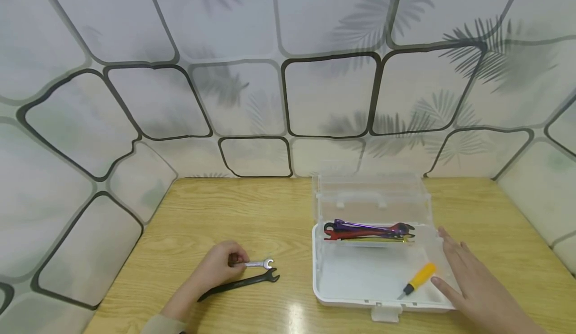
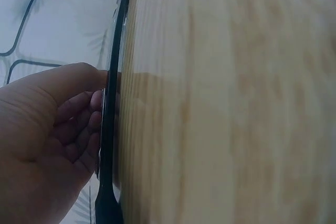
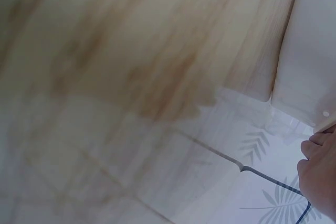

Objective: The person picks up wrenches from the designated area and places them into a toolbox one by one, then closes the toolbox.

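Observation:
My left hand [image 1: 221, 265] pinches a small silver open-end wrench [image 1: 258, 264] between thumb and fingers, low over the table. Just in front of it lies a longer black wrench [image 1: 243, 284], its open jaw pointing right. The left wrist view has the black wrench [image 2: 109, 108] crossing before the left hand [image 2: 47, 124] and covering most of the silver one. On the right, my right hand [image 1: 477, 284] rests with extended fingers along the right side of a white toolbox [image 1: 316, 269]. In the right wrist view only part of that hand [image 3: 320, 174] shows.
The toolbox's clear lid [image 1: 371, 186] stands raised at the back. Several coloured wrenches, one red [image 1: 355, 234] and one purple [image 1: 366, 225], lie together at the box's rear. A yellow-handled screwdriver [image 1: 422, 277] lies inside, front right. A patterned wall [image 1: 254, 156] borders the wooden table [image 1: 234, 204].

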The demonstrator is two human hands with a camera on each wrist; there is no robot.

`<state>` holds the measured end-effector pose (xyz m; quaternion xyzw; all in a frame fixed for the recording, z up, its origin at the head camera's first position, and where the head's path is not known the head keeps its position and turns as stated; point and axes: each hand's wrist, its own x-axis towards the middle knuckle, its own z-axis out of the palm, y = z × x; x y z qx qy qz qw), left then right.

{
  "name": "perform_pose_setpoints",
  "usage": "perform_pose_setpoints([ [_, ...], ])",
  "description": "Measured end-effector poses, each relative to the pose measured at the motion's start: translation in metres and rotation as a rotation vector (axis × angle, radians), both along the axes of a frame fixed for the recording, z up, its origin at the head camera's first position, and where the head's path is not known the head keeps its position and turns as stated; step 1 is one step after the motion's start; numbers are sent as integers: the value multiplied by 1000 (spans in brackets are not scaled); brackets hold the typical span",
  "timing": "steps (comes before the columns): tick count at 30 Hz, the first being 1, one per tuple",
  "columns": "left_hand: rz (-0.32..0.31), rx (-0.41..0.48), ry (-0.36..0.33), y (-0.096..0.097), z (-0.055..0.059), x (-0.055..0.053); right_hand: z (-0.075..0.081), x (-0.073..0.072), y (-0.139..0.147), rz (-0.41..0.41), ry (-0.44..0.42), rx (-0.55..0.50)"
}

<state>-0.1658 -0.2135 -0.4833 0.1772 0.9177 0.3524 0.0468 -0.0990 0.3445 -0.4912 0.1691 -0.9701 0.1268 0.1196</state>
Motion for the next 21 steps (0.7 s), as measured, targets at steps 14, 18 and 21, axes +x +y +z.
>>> perform_pose_setpoints([
  [14, -20, -53, -3, 1, 2, -1, 0, -1, 0, 13, 24, 16],
  [18, -19, -67, -9, 1, 4, -1, 0, -1, 0, 4, 11, 16],
  [21, -17, -78, 1, 1, 5, -1, 0, -1, 0, -2, 4, 21],
])
